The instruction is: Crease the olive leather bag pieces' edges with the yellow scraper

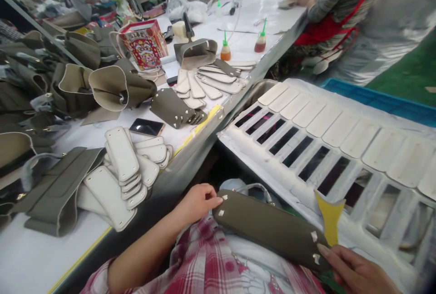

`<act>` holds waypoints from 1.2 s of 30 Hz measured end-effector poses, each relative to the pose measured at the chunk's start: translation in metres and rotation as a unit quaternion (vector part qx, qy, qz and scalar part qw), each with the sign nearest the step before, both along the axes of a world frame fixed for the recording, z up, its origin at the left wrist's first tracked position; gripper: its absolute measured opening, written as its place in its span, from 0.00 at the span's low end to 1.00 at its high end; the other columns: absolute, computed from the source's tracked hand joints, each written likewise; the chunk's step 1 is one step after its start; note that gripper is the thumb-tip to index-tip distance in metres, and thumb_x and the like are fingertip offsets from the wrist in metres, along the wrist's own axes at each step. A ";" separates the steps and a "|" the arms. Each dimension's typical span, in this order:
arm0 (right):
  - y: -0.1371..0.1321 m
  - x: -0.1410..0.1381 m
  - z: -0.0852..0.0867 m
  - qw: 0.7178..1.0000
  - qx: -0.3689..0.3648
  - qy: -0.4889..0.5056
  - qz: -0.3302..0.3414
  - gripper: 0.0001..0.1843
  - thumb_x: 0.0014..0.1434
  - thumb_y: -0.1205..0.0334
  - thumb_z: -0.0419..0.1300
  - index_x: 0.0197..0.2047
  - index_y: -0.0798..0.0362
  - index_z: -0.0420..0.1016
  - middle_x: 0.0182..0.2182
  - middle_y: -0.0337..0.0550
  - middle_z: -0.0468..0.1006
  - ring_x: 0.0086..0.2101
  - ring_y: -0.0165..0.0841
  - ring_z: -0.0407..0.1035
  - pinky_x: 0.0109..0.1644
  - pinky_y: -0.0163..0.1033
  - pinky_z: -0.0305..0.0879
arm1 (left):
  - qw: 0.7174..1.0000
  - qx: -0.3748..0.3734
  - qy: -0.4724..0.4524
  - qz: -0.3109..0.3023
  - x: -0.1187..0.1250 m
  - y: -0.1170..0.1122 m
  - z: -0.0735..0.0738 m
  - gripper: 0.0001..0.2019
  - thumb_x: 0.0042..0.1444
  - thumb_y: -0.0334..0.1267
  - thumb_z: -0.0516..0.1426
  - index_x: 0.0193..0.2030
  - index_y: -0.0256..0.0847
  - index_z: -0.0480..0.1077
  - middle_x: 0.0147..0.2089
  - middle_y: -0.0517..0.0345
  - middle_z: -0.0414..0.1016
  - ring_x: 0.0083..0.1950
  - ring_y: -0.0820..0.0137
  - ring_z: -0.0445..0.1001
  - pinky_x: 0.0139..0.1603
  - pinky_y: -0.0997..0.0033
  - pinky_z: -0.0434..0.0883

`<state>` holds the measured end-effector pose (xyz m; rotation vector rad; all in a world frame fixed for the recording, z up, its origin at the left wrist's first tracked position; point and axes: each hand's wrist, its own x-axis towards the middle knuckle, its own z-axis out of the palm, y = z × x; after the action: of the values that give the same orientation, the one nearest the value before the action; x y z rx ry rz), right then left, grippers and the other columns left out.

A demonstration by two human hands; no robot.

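Observation:
My left hand [199,201] is closed on the left end of a long olive-green leather panel [269,228] with small metal prongs at its corners. The panel lies across my lap, over a plaid shirt. My right hand [354,269] grips the panel's right end and also pinches a yellow plastic scraper [329,219] that stands upright behind the panel. Just beyond the panel is a white slotted rack [293,166] with cream oblong pads laid in a row along its far side.
On the white worktable [34,257] to my left lie stacks of cream oblong pads [127,171], a black phone [147,127], olive bag parts [119,87], glue bottles [225,51] and a red patterned box [145,44]. A person in a red apron [335,17] sits at the far right.

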<state>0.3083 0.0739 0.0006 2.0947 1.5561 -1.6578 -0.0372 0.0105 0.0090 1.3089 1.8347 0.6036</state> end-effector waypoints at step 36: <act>-0.001 0.030 0.007 0.980 0.183 0.021 0.078 0.16 0.54 0.54 0.57 0.20 0.55 0.69 0.14 0.35 0.70 0.18 0.24 0.60 0.24 0.31 0.49 | 0.879 0.205 0.153 -0.402 0.194 0.055 -0.031 0.38 0.39 0.50 0.62 0.56 0.35 0.57 0.54 0.40 0.65 0.54 0.52 0.64 0.54 0.50 0.62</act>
<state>0.3387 0.0726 0.0072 2.0284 2.1183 -1.4643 0.1570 0.0658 -0.0223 2.3762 1.2131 0.3326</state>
